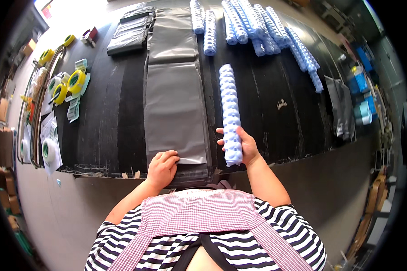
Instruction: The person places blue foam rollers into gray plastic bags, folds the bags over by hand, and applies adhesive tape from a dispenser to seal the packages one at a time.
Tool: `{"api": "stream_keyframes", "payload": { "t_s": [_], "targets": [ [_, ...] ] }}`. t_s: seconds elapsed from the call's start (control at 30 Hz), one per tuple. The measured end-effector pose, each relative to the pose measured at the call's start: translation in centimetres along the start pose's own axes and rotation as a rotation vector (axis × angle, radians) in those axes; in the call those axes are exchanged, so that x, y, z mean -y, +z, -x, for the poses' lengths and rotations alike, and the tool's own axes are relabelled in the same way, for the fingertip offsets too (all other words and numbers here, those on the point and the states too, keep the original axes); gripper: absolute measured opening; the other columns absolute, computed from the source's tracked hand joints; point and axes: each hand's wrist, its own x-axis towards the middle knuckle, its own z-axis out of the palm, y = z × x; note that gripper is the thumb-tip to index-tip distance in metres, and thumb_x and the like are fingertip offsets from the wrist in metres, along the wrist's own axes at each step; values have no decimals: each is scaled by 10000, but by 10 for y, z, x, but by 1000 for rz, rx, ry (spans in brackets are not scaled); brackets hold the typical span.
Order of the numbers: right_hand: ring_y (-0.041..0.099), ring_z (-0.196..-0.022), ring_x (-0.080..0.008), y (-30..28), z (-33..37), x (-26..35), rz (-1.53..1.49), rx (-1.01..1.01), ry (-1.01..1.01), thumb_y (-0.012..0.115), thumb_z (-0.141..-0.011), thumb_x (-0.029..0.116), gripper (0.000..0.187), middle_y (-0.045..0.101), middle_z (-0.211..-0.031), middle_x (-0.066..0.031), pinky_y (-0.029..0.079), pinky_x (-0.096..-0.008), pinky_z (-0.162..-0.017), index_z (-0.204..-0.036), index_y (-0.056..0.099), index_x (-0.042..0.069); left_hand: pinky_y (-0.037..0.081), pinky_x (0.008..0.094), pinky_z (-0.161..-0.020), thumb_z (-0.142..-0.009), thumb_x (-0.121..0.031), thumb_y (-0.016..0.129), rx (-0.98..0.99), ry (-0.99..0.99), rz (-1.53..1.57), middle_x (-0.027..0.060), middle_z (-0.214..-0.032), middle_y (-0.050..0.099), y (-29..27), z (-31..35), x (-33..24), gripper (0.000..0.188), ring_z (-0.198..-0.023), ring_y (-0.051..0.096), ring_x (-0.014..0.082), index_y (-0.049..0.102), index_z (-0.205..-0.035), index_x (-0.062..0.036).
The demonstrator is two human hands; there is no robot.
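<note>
My right hand (247, 145) is wrapped round the lower part of a long light-blue roll with a knobbly, bubbled surface (230, 104). The roll points away from me, just right of a long grey plastic mailing bag (175, 108). That bag lies flat, its near end toward me, on top of other dark bags (190, 173). At the bag's near left corner, my left hand (163, 169) has its fingers curled and pressed together on the plastic edge. Its fingertips are partly hidden.
Several more blue knobbly rolls (257, 27) lie at the back of the black table (267, 122). Folded dark bags (129, 34) sit at the back left. Yellow tape rolls (76, 81) and labels (73, 108) are on the left; a dark plastic sheet (339, 106) hangs at the right edge.
</note>
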Motion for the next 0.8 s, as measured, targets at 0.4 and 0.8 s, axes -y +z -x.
{"api": "stream_keyframes", "payload": {
  "t_s": [0.4, 0.8],
  "targets": [
    [627, -1009, -176, 9, 68, -44, 419, -158, -384, 745, -929, 147, 801, 595, -1285, -54, 566, -360, -862, -1602, 313, 167, 518, 391, -913, -779, -19, 686, 52, 56, 8, 77, -1134, 695, -4, 1, 7, 212, -1017, 650, 296, 728, -984, -57],
    [576, -1084, -141, 34, 102, -51, 359, -200, -449, 702, -941, 78, 774, 582, -1299, -34, 492, -325, -961, -1609, 321, 158, 522, 397, -904, -799, -3, 673, 40, 86, -1, 78, -1144, 694, 0, 6, 13, 224, -1019, 648, 318, 723, -1007, -70]
  ]
}}
